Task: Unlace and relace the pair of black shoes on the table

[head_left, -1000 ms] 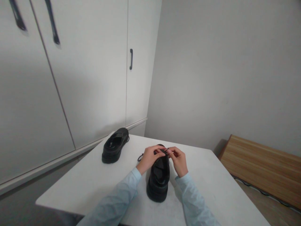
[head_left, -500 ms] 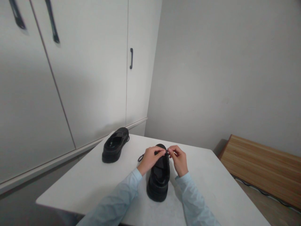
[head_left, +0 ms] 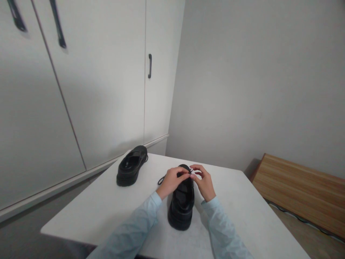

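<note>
Lace-up shoes [head_left: 180,216], black; sleeves [head_left: 225,233], plain pale blue; tabletop [head_left: 105,207], white; wall [head_left: 242,90], grey; wooden panel [head_left: 302,192], brown with streaked grain.

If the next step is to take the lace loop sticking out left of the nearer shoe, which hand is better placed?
Left, probably. The lace loop shows close beside the left hand, while the right hand is at the opposite side of the nearer shoe.

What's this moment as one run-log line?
left hand: at thin black shoelace | right hand: at shoelace | nearer thick-soled black shoe: on white tabletop
</note>
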A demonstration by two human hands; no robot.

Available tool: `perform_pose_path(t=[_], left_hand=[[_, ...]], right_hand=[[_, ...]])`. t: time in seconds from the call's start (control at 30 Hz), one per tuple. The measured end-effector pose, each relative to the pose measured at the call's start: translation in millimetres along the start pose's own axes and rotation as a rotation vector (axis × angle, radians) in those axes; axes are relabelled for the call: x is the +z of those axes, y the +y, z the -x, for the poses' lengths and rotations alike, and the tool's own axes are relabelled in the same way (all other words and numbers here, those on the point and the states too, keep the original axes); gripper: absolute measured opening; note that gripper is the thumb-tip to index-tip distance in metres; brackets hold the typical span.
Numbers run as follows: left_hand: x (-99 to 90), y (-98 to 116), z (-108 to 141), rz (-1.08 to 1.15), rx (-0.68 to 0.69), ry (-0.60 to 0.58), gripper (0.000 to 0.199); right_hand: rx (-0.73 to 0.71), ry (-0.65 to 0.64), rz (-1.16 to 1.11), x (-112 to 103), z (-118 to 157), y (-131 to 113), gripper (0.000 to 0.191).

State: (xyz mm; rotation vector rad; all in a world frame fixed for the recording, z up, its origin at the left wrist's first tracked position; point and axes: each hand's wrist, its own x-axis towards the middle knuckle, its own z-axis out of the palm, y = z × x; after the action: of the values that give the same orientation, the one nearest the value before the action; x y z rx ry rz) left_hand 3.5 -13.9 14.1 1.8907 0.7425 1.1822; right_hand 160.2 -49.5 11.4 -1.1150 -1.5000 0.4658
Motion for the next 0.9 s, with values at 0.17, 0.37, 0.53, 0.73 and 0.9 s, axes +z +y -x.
perform_pose_path(t=[0.17,0.37,0.53,0.73,0.9], left_hand=[[-3.7,3,-4,0.149,-0.035,0.026,0.017],[-4.9,4,-13,0.223,-0.070,0.013,0.021],[-10.0,11,-28,0.237,-0.060,-0.024,0.022],[-20.2,27,-56,0.141,-0.011,-0.050,0.020],[-26.5,48,-78,0.077,0.031,-0.072,0.015]], right_hand=[[0.082,-0.116,0.017,2,0,16,0.069],[0.205,-0.201,-0.120,12,3,26,0.062],[0.208,-0.192,-0.108,12,3,29,0.065],[0.247,-0.174,-0.107,14,4,33,0.067],[0.250,-0.142,-0.106,14,4,40,0.068]])
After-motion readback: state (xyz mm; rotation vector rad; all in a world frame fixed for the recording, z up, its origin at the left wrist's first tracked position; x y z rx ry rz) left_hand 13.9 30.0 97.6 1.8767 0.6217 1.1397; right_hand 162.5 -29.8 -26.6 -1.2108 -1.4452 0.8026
